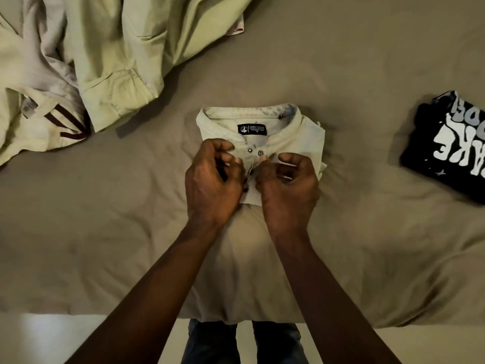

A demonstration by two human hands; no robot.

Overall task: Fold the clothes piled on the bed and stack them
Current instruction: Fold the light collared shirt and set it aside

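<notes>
Well, floor: pale strip of floor [52, 337] along the bottom edge, nearest to the camera.
Legs: the person's legs in blue jeans [244, 342] stand right up against the edge of the bed.
Bed: the bed [105, 206] has a wrinkly tan sheet and fills pretty much the whole view.
Arms: both bare forearms reach forward over the sheet and close in on the middle.
Left hand: the left hand [212, 177] has its fingers curled in, pinching the shirt's front opening from the left side.
Right hand: the right hand [287, 183] is curled too, with thumb and fingertip nipping the same opening from the right, just beside the left hand.
Shirt: the folded shirt [296, 137] is cream, lies flat mid-bed under both hands, collar pointing away.
Snaps: two metal snaps [249, 150] show just beyond the fingertips.
Label: a black neck label [252, 129] sits inside the collar.
Black tee: the black tee [451, 148] with white lettering lies folded at the right edge, well apart from the shirt.
Pile: the pile of clothes [105, 61] is unfolded, pale green and beige, heaped at the far left.
Stripes: a cream piece with dark stripes [65, 124] sticks out at the pile's near side.
</notes>
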